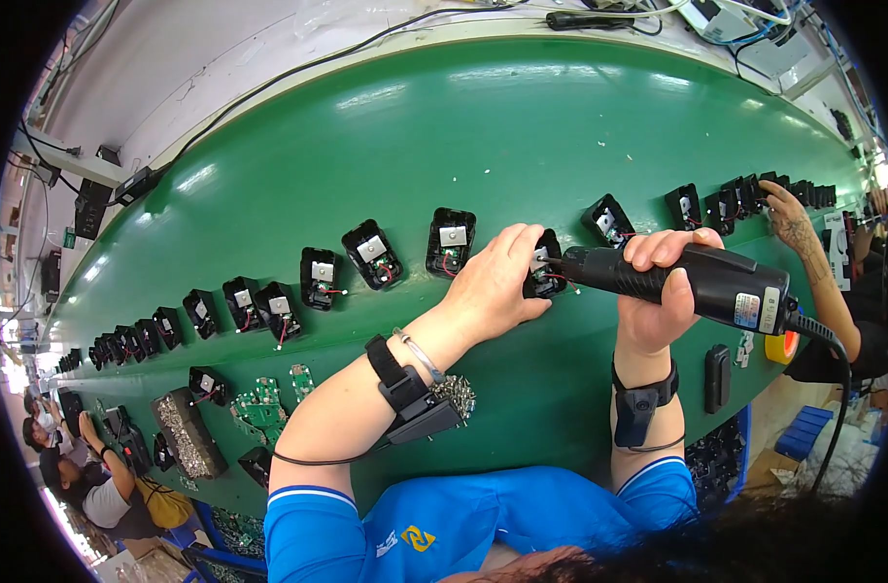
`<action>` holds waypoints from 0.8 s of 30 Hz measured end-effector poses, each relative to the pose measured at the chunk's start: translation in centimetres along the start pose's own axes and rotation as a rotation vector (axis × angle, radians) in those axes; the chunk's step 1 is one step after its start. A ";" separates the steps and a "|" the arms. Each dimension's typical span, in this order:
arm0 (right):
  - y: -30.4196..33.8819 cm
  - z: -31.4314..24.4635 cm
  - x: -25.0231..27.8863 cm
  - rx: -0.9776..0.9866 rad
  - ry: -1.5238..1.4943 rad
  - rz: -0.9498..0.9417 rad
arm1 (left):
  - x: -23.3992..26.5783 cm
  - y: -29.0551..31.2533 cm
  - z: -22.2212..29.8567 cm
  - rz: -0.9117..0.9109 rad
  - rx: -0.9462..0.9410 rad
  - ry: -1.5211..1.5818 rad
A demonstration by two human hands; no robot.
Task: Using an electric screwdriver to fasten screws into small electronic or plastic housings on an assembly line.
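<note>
Black housing (542, 276), near the centre of the frame on the glossy green desk (561, 126): a moulded plastic shell holding a pale flat plate (538, 257). The tip of the cylindrical black driver (728, 285) is at it, so I judge this unit in progress. The fingers of my right hand (661, 301) clamp the driver; those of my left hand (495, 285) lie together at the housing's left side, gripping or merely pressing, I cannot tell. Similar housings (373, 255) curve left and right; which are finished is unclear. Lower left: thin green circuit boards (259, 406).
</note>
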State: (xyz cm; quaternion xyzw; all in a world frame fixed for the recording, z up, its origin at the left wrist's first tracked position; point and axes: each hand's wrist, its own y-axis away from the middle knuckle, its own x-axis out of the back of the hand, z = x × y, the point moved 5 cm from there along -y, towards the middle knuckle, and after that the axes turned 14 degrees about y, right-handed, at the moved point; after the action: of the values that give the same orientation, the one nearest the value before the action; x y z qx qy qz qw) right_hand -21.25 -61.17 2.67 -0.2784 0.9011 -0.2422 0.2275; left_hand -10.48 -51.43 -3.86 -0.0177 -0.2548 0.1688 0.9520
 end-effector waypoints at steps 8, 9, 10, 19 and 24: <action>0.0 0.0 -0.2 0.018 0.024 -0.029 | 0.0 0.0 0.0 0.005 0.011 0.025; 0.0 0.0 -0.2 0.017 0.024 -0.030 | 0.0 0.0 0.0 0.009 0.015 0.023; 0.1 0.1 -0.3 0.020 0.017 -0.043 | 0.1 0.0 0.0 0.014 0.019 0.020; 0.2 0.5 -1.4 0.019 0.036 -0.131 | 0.0 0.0 -0.5 0.043 -0.022 -0.006; 0.7 0.5 -1.5 0.040 0.038 -0.179 | -0.3 0.1 -0.4 0.031 0.006 -0.006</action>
State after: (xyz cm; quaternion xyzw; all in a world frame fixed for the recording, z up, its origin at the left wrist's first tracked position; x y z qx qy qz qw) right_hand -20.11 -59.87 2.32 -0.3487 0.8717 -0.2850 0.1933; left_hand -10.57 -51.39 -4.33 -0.0183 -0.2569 0.1843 0.9485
